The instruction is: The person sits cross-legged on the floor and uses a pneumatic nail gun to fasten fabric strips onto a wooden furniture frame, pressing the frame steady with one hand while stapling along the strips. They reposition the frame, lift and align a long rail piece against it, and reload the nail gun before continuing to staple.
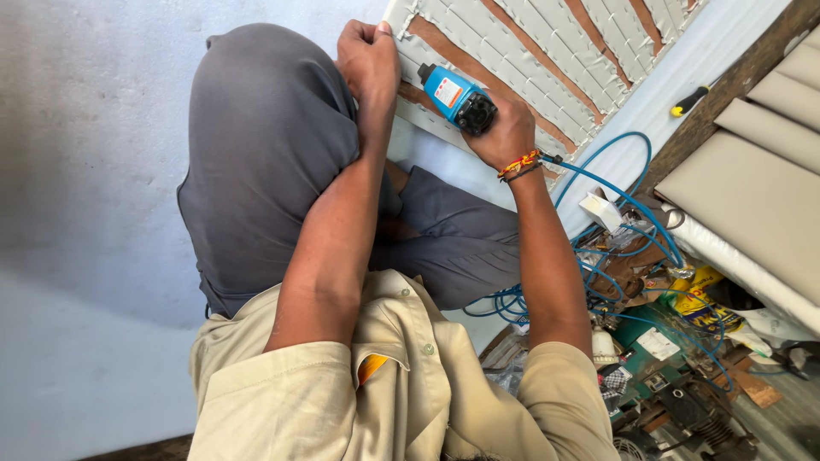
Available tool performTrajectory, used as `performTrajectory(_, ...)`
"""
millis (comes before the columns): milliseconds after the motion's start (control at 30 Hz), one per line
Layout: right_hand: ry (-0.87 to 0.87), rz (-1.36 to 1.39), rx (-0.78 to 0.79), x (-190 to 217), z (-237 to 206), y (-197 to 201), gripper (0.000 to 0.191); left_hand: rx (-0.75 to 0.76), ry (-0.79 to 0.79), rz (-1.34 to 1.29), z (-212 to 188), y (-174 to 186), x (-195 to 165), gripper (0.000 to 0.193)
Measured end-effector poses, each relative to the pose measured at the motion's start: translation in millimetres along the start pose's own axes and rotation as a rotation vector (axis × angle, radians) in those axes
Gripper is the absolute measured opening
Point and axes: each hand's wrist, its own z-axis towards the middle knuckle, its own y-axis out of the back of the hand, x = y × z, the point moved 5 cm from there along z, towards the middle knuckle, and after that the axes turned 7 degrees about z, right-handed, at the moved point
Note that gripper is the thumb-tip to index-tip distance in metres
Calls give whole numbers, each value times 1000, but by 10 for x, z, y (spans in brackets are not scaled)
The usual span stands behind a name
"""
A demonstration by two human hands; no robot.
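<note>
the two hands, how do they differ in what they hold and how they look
The right hand grips a blue power tool pressed to the panel; the left hand holds no tool and clasps the panel's edge. The right wrist wears thread bracelets; the left wrist is bare. Both are bare and closed, on the same panel.

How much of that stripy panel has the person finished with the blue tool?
Many grey strips already lie across the brown frame of the panel. Right now the right hand presses the blue air tool onto the panel's near edge, while the left hand grips that edge. How many fastenings are left cannot be told; the yellow-handled screwdriver lies unused beside the panel.
</note>
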Motion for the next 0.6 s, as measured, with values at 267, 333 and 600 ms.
performTrajectory(267,-64,-3,20,-46,22,-24,31,-3,-54,-31,41,-5,-42,24)
performTrajectory(333,-79,-15,19,-77,30,-46,31,2,-60,-32,53,0,-53,25)
performTrajectory(600,-155,-32,16,-89,80,-35,43,70,-48,0,37,63,-77,25)
